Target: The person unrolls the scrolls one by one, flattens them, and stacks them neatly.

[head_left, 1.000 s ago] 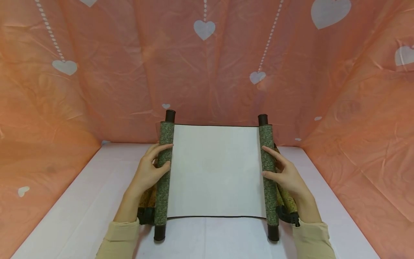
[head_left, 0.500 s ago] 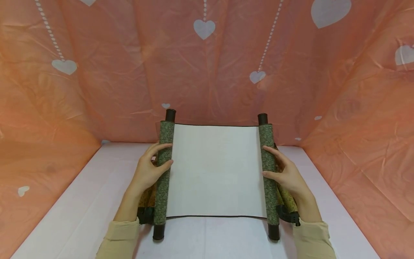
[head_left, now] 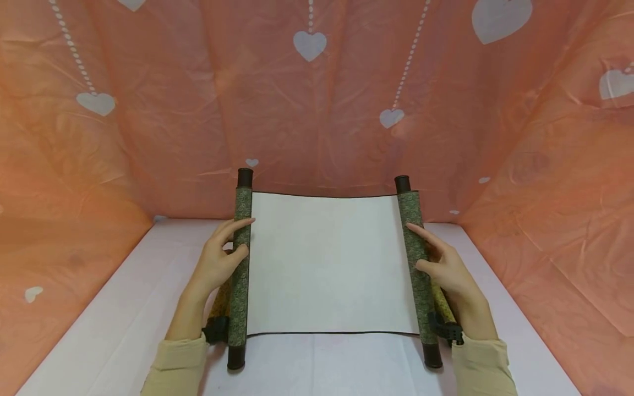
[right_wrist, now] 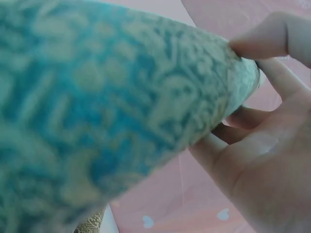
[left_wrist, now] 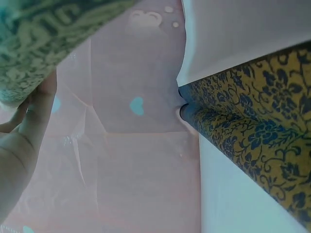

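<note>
A scroll spans both hands, its blank white paper [head_left: 329, 264] stretched between two green-patterned rollers with dark end caps. My left hand [head_left: 218, 261] grips the left roller [head_left: 240, 297], thumb and fingers around its upper half. On the other side, the right roller [head_left: 418, 297] is held by my right hand [head_left: 448, 269]; its lower end slants outward. The right wrist view shows the thumb [right_wrist: 265, 41] on the patterned roll and fingers underneath. In the left wrist view, the roller [left_wrist: 53, 43] lies against the hand at upper left.
Gold floral-patterned rolled material [left_wrist: 262, 116] lies beyond the left roller, partly hidden. Another yellow patterned roll [head_left: 442, 302] shows beside the right roller. Black devices [head_left: 446, 330] sit at the wrists. An orange curtain with hearts [head_left: 346, 137] surrounds the white table [head_left: 312, 366].
The left hand and left roller have moved left. The right roller's lower end has swung outward to the right, so the span of white paper is wider.
</note>
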A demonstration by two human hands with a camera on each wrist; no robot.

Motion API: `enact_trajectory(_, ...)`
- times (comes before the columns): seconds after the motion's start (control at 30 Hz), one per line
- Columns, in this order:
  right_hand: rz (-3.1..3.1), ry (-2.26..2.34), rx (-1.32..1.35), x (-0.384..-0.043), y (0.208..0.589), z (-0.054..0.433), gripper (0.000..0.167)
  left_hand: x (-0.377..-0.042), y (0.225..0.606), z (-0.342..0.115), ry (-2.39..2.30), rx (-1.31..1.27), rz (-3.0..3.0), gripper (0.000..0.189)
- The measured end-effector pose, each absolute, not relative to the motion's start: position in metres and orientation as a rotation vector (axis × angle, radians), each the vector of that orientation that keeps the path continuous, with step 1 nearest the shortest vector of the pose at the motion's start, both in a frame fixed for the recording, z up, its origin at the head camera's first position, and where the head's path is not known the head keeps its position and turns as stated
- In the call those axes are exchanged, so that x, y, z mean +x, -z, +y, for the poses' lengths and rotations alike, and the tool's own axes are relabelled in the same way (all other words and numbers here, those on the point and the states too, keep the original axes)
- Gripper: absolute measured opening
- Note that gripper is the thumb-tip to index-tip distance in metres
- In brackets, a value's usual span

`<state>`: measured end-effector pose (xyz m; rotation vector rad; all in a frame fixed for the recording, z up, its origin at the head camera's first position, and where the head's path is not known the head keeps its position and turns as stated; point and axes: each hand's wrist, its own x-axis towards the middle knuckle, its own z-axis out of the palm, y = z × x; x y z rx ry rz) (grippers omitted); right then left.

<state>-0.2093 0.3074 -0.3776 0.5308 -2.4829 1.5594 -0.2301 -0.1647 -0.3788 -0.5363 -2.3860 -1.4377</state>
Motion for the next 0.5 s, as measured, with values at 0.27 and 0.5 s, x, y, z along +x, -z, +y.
enact_trajectory(0.27,-2.507,-1.522,0.460,-0.2115,0.3781,0.3076,0.081,-0.2305,0.3787,-0.1629,1.394,-0.487,-2.420,0.054)
enact_trajectory(0.5,-2.520,-1.490,0.375,-0.2101,0.3752,0.3086,0.079,-0.2317,0.3790,-0.1604,1.342,-0.497,-2.393,0.054)
